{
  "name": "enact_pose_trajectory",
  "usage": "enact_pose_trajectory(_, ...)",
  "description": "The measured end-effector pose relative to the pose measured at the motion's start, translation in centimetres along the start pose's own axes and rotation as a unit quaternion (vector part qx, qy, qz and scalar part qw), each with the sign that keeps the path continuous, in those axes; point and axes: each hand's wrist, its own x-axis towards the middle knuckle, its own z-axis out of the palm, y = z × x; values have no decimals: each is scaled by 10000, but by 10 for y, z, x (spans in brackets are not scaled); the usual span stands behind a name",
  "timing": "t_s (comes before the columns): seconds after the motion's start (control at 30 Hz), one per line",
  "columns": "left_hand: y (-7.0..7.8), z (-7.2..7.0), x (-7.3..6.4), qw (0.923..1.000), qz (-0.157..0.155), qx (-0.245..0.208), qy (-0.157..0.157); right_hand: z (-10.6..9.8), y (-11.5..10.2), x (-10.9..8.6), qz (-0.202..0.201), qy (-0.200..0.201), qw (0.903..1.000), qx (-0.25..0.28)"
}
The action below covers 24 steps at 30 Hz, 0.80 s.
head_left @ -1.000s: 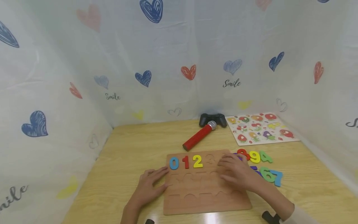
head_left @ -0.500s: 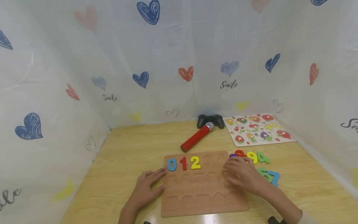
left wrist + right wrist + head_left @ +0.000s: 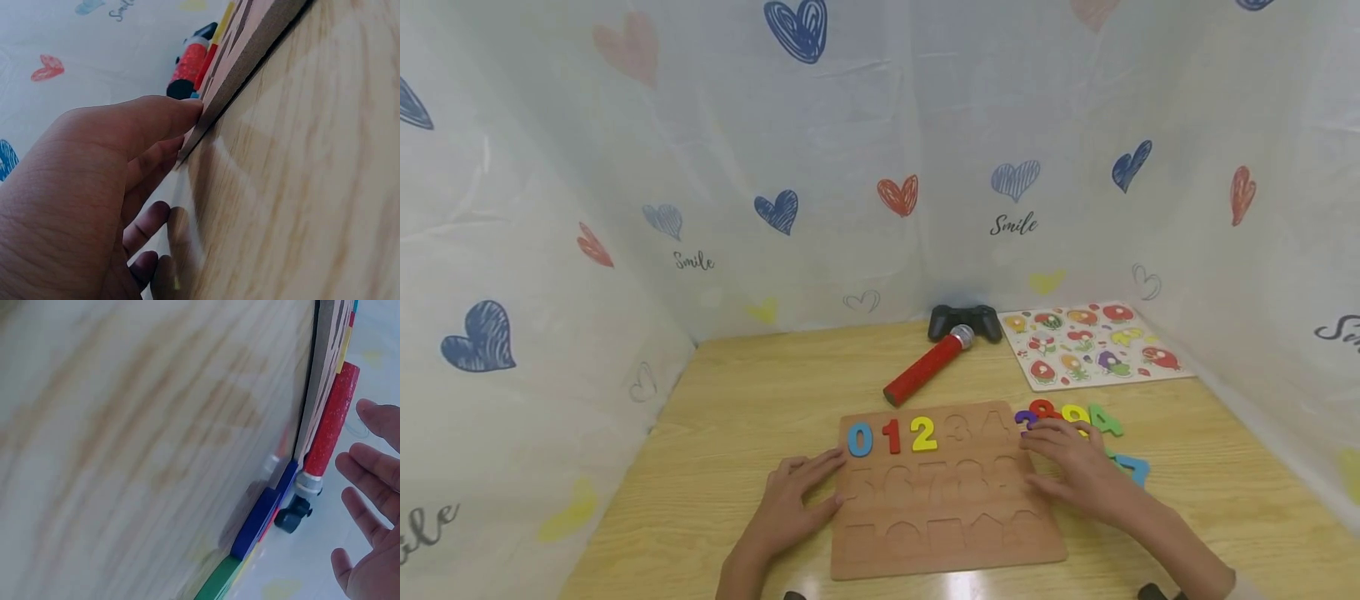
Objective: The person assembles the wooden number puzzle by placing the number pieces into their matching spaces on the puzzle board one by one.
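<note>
My left hand (image 3: 793,500) lies at the left edge of a brown wooden number board (image 3: 951,546), thumb and fingertips against its side; the left wrist view shows the thumb (image 3: 169,115) on that edge. In the board's top row sit a blue 0 (image 3: 852,440), a red 1 (image 3: 892,437) and a yellow 2 (image 3: 924,435); the other recesses show bare. My right hand (image 3: 1082,471) hovers over the right edge with loosely spread fingers and holds nothing. Near its fingertips lies a purple number piece (image 3: 1024,419), partly hidden.
Right of the board are a red 8 (image 3: 1051,412), yellow 9 (image 3: 1075,407), green 4 (image 3: 1115,431) and blue 7 (image 3: 1137,468), some partly covered by the right hand. Behind lie a red microphone (image 3: 925,371), a black game controller (image 3: 965,321) and a fruit puzzle board (image 3: 1052,342).
My right hand has moved right, from over the board to its right edge beside the loose numbers. The left hand stays at the left edge. The head view has shifted slightly.
</note>
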Motion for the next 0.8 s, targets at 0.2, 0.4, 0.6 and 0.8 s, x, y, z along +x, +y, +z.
enact_pose_trajectory(0.2,-1,0,-1,10000,-50,1,-5,0,10,0,-41,58,10000,-12)
enact_pose_trajectory(0.4,-1,0,-2,10000,-61,49,2,-1,20,2,164,-56,9998,46)
enact_pose_trajectory(0.6,-1,0,-3,10000,-10,-11,39,-2,29,5,163,-60,9998,-111)
enact_pose_trajectory(0.8,-2,2,-2,10000,15,-4,59,-4,38,10,51,-136,9998,-132)
